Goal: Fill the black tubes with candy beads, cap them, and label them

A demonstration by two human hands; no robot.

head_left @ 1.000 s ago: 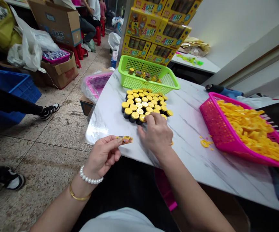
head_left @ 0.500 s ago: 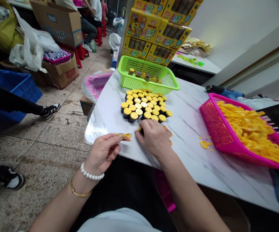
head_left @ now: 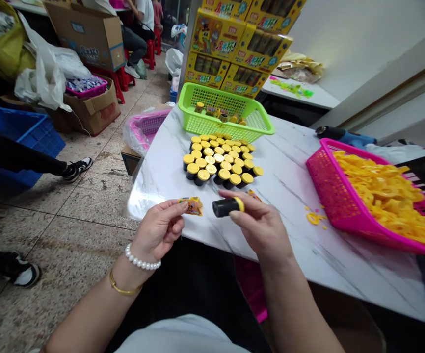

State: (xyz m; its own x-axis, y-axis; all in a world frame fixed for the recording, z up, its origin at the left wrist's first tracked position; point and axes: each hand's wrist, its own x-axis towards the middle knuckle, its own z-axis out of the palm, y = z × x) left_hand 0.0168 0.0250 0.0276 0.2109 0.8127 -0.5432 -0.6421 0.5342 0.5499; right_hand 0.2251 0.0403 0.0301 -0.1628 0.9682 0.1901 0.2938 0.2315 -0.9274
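Note:
Between thumb and fingers, my left hand (head_left: pixel 163 228) pinches a small printed yellow-orange label (head_left: pixel 194 206) by its left end. My right hand (head_left: pixel 262 223) grips a black canister with a yellow lid (head_left: pixel 226 207), tilted on its side with the lid toward my palm. A small gap separates canister and label above the table's front edge. Just beyond my hands stands a cluster of black canisters with yellow lids (head_left: pixel 219 158), upright and close together. Partly hidden behind my right fingers, another printed label (head_left: pixel 253 196) lies on the table.
A green basket (head_left: pixel 227 128) holding some wrapped canisters stands behind the cluster, with stacked yellow boxes (head_left: pixel 212 34) beyond it. On the right, a pink basket (head_left: pixel 325 196) is heaped with yellow plastic pieces. Yellow scraps (head_left: pixel 313 218) lie beside it on the white marbled table (head_left: pixel 289 171).
My right hand has lifted a canister from the near side of the cluster and tipped it sideways, moving it back toward me. The label in my left hand has turned, showing more of its printed face.

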